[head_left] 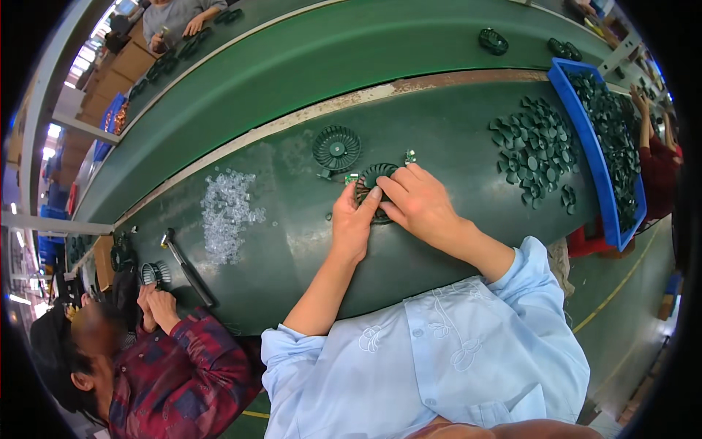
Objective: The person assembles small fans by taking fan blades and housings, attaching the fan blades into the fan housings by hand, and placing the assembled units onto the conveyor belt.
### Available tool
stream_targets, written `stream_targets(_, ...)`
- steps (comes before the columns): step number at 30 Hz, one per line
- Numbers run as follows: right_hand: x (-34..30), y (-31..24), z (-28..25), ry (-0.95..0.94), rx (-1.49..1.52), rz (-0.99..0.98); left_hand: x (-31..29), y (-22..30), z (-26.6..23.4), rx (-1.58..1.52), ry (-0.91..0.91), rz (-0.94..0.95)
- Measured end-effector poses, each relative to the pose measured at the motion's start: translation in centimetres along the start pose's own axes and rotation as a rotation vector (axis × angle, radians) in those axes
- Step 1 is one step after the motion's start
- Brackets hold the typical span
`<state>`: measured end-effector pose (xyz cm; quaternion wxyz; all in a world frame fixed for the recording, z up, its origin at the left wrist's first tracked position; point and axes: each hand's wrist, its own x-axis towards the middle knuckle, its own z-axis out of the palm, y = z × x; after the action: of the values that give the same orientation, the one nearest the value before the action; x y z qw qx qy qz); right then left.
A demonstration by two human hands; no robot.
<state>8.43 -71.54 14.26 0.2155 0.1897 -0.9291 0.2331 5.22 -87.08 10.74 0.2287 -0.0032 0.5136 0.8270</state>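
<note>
Low over the bench, a round dark green fan housing (377, 173) with slatted vanes is between my two hands. My left hand (352, 225) grips its near left side, thumb pointing up across it. My right hand (424, 203) is closed on its right side, fingers bent over the middle; whatever small part lies under those fingertips is hidden. Beside the left fingertips is a small green circuit board (352, 178). Another little board (410, 156) shows just beyond the right hand. A second slatted fan housing (336, 148) lies face up farther off, slightly left.
Clear plastic bits (230, 216) lie heaped at left, dark green oval pieces (534, 150) at right. A blue tray (578, 139) full of dark parts borders the right end. A screwdriver-like tool (188, 269) lies near a co-worker (175, 358). Behind runs a green conveyor (292, 80).
</note>
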Motion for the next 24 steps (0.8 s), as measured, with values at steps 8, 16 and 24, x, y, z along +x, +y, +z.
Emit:
stream_targets(8,-0.2,0.4,0.0,0.084,0.08,-0.011,0.5,-0.1,-0.4,0.51,0.098,0.251)
stream_targets(16,0.4,4.2,-1.8,-0.238,0.26,0.073,-0.6,0.3,0.0,0.561,0.007,0.288)
stream_targets(24,-0.2,5.2,-0.8,-0.265,0.378,0.159,-1.6,1.0,1.5,0.736,-0.006,0.306)
